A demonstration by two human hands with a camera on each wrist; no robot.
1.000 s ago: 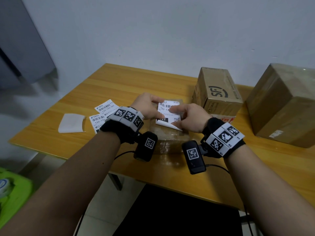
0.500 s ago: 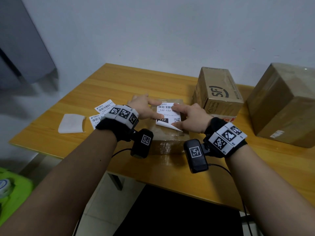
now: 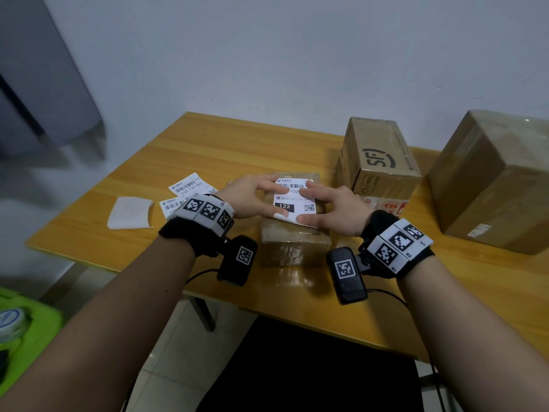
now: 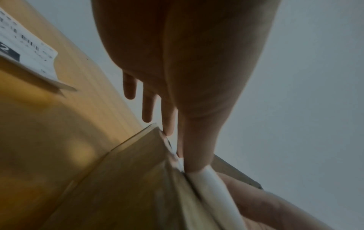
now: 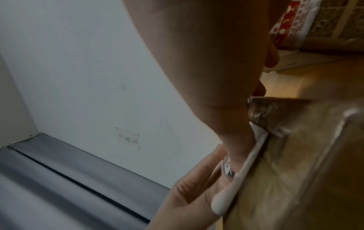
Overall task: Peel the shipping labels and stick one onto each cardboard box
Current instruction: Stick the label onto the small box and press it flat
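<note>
Fingers of both hands now lie flat and spread on the label point(image 3: 292, 200), where a second ago they were still lowering it with its near edge curled well up. You have it down on top of the small box point(image 3: 294, 233) at the front of the table point(image 3: 208, 150), and most of the sheet looks stuck. Your left hand point(image 3: 252, 197) presses the left side, its thumb on the near corner; your right hand point(image 3: 329, 209) presses the right side and the near edge. Neither hand pinches anything.

From the wrist views the near edge still stands off the cardboard in a small white roll, so this box is probably not finished: that edge wants smoothing toward you.

To your left lie the spare labels point(image 3: 185, 188), overlapping each other, and beside them a blank white sheet point(image 3: 130, 212) that may be a peeled backing. To your right stand two more boxes: a printed box point(image 3: 380, 162) just behind your right hand, and a large box point(image 3: 490, 179) near the table's right edge. The large one shows a small sticker low on its front; whether either has its shipping label yet you cannot tell from here. Nothing blocks your reach to the spare labels, though your left wrist hangs over them.
</note>
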